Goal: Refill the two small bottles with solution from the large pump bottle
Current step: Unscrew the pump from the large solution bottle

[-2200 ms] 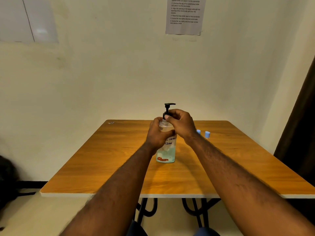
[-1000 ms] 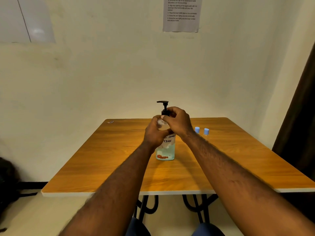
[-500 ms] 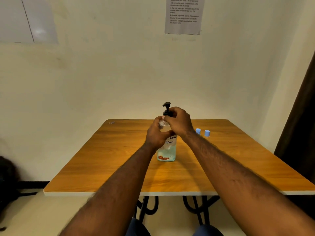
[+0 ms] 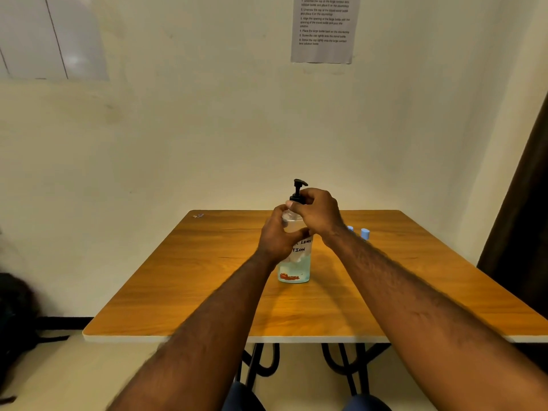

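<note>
Left hand (image 4: 275, 238), right hand (image 4: 318, 216) on bottle (image 4: 295, 268)

There is one pump bottle (image 4: 294, 271), one table (image 4: 184, 280), one printed sheet (image 4: 324, 28) on the wall, a left hand (image 4: 277, 238) and a right hand (image 4: 318, 215), and seemingly two blue-capped small bottles (image 4: 365, 233), largely hidden.
</note>
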